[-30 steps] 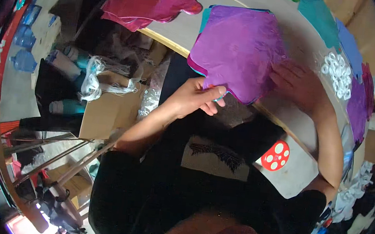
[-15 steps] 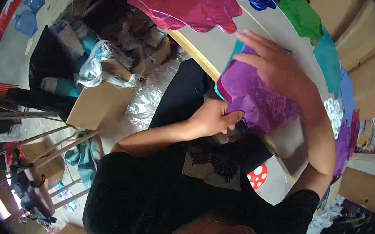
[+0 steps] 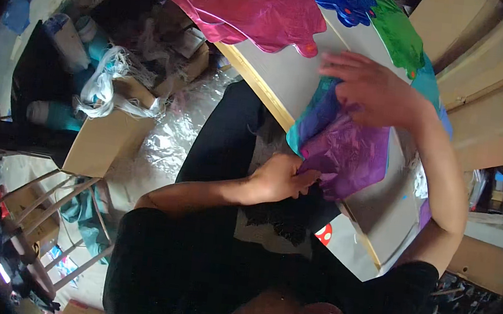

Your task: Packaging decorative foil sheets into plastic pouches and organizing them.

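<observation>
1. Purple foil (image 3: 355, 162) lies at the near edge of the counter (image 3: 273, 67), in front of the person; its lower corner juts past the edge toward the body.
2. The left hand (image 3: 280, 178) grasps that lower corner, thumb on top, the other fingers curled beneath.
3. The right hand (image 3: 381, 91) is over the upper part of the foil, fingers spread and clenched on nothing; I cannot tell whether it touches the surface.
4. A blue layer (image 3: 312, 123) and a teal layer (image 3: 295, 136) show along the foil's left side. The purple surface is creased.
5. Farther left on the counter lies red foil (image 3: 248, 9), its scalloped edge toward the person.
6. Along the far side, from left to right, are dark blue foil (image 3: 344, 4), green foil (image 3: 399, 34) and teal foil (image 3: 426, 83).
7. A red disc (image 3: 324, 233) with white spots shows in part below the counter's near edge.
8. On the person's left stands a box (image 3: 103, 141) with white strands (image 3: 101, 83) over its top; clear plastic (image 3: 173, 139) lies beside it.
</observation>
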A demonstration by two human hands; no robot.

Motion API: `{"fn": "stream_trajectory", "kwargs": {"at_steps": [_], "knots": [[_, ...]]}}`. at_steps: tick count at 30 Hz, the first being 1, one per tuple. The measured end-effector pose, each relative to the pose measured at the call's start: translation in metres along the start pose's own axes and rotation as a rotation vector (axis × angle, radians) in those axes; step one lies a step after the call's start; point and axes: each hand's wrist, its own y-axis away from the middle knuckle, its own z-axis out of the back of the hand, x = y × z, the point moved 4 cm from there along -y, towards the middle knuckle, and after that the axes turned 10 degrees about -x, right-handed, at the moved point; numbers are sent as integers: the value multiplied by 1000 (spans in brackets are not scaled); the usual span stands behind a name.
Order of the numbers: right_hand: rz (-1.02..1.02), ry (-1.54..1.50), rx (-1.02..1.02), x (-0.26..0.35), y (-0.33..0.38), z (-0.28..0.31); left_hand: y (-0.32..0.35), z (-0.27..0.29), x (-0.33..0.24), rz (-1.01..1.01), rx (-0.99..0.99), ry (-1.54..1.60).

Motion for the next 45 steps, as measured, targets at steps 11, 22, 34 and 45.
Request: {"fn": "stream_trajectory", "kwargs": {"at_steps": [11, 22, 34, 45], "knots": [[-475, 193, -25, -81, 16, -12, -3, -7, 5, 47, 79, 63], [-414, -172, -247, -19, 38, -35, -3, -7, 9, 148, 120, 220], [-235, -193, -24, 100, 12, -25, 13, 21, 1, 205, 300, 307], [-113, 82, -151, 104, -5, -57, 24, 35, 3, 277, 266, 459]]}}
